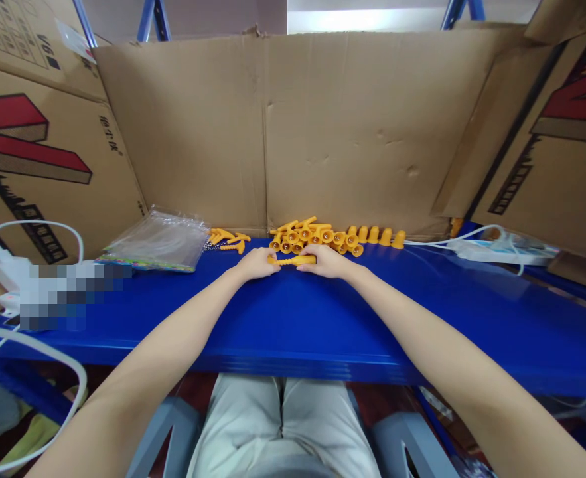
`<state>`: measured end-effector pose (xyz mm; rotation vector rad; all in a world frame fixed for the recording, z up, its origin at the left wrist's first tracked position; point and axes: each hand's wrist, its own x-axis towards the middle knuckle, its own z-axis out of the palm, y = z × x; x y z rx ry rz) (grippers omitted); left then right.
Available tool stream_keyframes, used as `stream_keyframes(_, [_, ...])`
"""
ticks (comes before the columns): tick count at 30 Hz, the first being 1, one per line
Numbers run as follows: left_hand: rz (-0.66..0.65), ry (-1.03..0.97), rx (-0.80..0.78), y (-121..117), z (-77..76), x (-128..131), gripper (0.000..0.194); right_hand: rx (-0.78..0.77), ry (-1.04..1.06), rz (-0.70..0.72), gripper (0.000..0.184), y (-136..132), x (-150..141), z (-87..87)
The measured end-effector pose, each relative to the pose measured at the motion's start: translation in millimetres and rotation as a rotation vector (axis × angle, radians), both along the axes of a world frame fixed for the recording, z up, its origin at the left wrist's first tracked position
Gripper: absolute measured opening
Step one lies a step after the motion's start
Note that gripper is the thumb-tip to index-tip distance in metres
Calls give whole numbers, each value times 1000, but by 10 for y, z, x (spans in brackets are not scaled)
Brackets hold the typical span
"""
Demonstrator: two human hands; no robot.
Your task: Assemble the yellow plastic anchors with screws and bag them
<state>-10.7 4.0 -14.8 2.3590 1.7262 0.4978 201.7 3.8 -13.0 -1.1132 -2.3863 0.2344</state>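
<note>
Head view: the left hand (259,263) has its grip narrowed on the handle end of a yellow screw-shaped piece (285,261); the right hand (328,261) holds a yellow cup-shaped piece (308,259). Both pieces lie level, in line, just above or on the counter (293,318); contact with its surface cannot be told. Their ends appear to meet, though the right fingers partly hide the joint. Judged good practice: one shared axis, light finger pressure, no tilt that might cross the thread. Just beyond the hands lies a pile of yellow cups (327,236), near enough to be knocked. To its right stand upright yellow cups (386,236); to its left lie yellow T-handled screws (229,239), beside a clear plastic bag (168,239).
</note>
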Motion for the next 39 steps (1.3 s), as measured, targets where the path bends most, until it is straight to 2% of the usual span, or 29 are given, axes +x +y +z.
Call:
stream_keyframes(5, [20, 164, 122, -63, 34, 17, 23, -7, -25, 71, 20, -23, -26, -2])
stream_keyframes(13, [-15, 233, 187, -151, 92, 59, 34, -305, 152, 112, 43, 25, 33, 11])
stream_keyframes(21, [-10, 271, 193, -162, 94, 73, 34, -456, 236, 85, 40, 33, 21, -22])
stream_keyframes(26, [6, 247, 158, -157, 95, 79, 33, -412, 174, 53, 40, 23, 20, -3])
stream_keyframes(32, [18, 188, 99, -158, 101, 71, 29, -140, 11, -33, 33, -13, -9, 41])
stream_keyframes(39, [6, 178, 149, -130, 76, 72, 33, -159, 11, 40, 31, -40, 18, 69])
